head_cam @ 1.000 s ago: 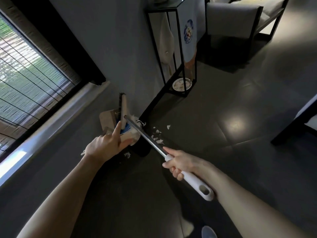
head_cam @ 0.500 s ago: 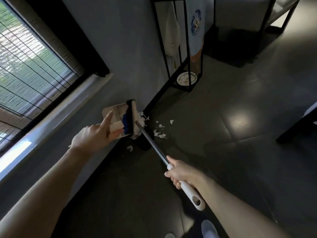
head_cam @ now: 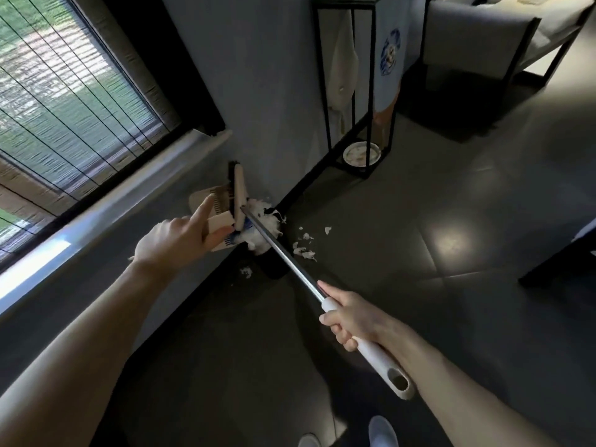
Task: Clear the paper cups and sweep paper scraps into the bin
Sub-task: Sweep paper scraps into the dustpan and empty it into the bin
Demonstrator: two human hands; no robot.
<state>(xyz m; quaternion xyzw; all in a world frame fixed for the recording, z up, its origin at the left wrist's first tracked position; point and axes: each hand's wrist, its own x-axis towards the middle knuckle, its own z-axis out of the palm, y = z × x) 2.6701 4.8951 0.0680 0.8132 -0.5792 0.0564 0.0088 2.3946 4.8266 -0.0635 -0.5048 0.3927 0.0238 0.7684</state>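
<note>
While the left hand [head_cam: 175,241] gripped the dustpan [head_cam: 222,222] and the right hand [head_cam: 354,317] the broom [head_cam: 283,253], a steeper tilt over the bin [head_cam: 274,269] seemed wise.

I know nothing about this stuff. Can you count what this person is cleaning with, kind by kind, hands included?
Broom: 1
Dustpan: 1
Bin: 1
Hands: 2, the left hand on the dustpan and the right hand on the broom
Total: 5
The paper scraps on the floor are too small and clumped to count.
</note>
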